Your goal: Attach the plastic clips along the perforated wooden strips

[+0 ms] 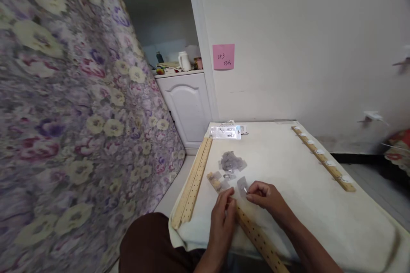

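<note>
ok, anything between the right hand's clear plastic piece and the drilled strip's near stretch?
Nothing visible between the clear plastic piece in the right hand and that stretch of drilled strip; the left hand covers part of the strip farther away.

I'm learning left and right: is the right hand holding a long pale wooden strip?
No, the right hand pinches a small translucent plastic packet, while the left hand is at the strip.

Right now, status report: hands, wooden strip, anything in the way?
Left hand on perforated wooden strip. Right hand pinching translucent grey piece. Heap of similar pieces beyond both hands, seemingly not blocking.
</note>
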`<state>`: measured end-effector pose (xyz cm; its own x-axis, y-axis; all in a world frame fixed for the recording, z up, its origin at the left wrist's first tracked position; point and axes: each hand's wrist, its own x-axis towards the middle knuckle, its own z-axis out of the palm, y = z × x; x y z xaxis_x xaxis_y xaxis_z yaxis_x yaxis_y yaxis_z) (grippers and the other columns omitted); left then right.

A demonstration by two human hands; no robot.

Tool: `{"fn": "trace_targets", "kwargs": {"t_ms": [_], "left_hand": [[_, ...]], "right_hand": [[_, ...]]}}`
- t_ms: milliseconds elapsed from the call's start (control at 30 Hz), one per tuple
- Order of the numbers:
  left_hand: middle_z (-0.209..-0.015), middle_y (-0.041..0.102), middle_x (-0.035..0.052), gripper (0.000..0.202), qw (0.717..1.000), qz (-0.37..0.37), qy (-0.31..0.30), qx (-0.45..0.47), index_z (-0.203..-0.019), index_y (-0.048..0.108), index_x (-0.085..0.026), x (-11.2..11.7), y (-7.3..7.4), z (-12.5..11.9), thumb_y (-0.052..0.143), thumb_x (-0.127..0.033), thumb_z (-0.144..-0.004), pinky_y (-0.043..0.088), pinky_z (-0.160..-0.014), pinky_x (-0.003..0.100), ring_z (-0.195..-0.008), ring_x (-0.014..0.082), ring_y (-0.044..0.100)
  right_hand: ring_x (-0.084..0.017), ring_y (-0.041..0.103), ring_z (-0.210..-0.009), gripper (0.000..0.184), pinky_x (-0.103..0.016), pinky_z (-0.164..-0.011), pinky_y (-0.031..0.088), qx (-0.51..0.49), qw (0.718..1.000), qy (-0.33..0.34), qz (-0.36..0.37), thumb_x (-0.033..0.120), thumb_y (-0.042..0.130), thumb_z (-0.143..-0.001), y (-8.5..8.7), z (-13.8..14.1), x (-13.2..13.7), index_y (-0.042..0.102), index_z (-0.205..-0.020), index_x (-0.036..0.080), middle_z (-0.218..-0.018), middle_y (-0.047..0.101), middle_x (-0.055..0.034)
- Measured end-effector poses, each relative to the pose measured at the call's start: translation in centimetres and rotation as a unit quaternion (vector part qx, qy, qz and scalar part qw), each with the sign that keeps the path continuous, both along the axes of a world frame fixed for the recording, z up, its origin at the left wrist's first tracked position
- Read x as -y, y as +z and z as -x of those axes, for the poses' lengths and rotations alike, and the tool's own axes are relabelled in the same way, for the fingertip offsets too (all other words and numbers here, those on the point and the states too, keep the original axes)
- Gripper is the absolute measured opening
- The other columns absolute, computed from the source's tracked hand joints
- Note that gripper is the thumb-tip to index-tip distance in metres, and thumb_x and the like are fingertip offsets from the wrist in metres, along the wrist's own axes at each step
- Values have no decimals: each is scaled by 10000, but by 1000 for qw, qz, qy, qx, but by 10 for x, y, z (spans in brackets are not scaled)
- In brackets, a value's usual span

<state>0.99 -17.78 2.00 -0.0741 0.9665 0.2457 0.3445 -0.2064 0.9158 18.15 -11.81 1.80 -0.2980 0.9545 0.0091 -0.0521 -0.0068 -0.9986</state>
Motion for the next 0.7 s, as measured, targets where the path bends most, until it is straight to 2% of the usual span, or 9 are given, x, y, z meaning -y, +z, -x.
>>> {"fn": "trace_targets", "kwargs": {"t_ms": [67,133,300,400,500,567,700], "left_hand": [[-1069,644,57,306,999,32,-11,37,-1088,601,-191,-1,5,-6,442,-369,-895,437,-893,305,-1004,189,574],[-899,659,34,301,996,54,-23,68,-957,631,-172,0,7,-8,443,-398,-890,455,-782,271,-865,174,587],[-629,568,-22,328,984,95,-24,150,-733,604,-152,6,0,-6,524,-457,-823,399,-567,218,-603,120,513],[-564,567,-26,355,976,122,-32,178,-694,583,-153,10,-2,-4,560,-496,-781,385,-527,219,-531,113,506],[-562,608,-10,375,969,153,-57,187,-717,584,-151,15,-2,-4,563,-522,-766,385,-511,220,-499,116,526],[-539,604,-11,379,964,176,-90,180,-710,574,-154,20,-2,-5,556,-528,-770,375,-492,216,-472,113,525],[-492,559,-31,375,959,193,-138,155,-681,555,-159,27,-5,-6,529,-515,-797,356,-467,207,-433,100,490]], "right_hand": [[-94,461,-524,224,-212,-507,334,-7,1000,30,-6,341,735,-644,7,7,9,591,-665,170,-564,560,44],[-102,484,-533,206,-215,-516,349,-8,998,54,-10,314,730,-646,9,12,16,582,-662,172,-568,578,40],[-90,458,-502,143,-200,-486,340,50,995,71,-48,230,718,-633,13,16,29,591,-659,170,-524,539,57],[-84,460,-493,156,-189,-460,344,43,994,94,-41,272,694,-669,20,8,31,588,-728,174,-565,551,54],[-78,437,-466,187,-184,-427,332,40,996,62,-54,353,631,-741,22,0,29,585,-778,175,-561,510,58],[-79,442,-469,221,-185,-426,341,37,996,56,-57,379,619,-753,18,-1,28,598,-829,173,-573,500,58],[-68,441,-454,229,-173,-404,334,38,994,99,-36,380,611,-762,5,6,30,593,-847,168,-593,508,60]]}}
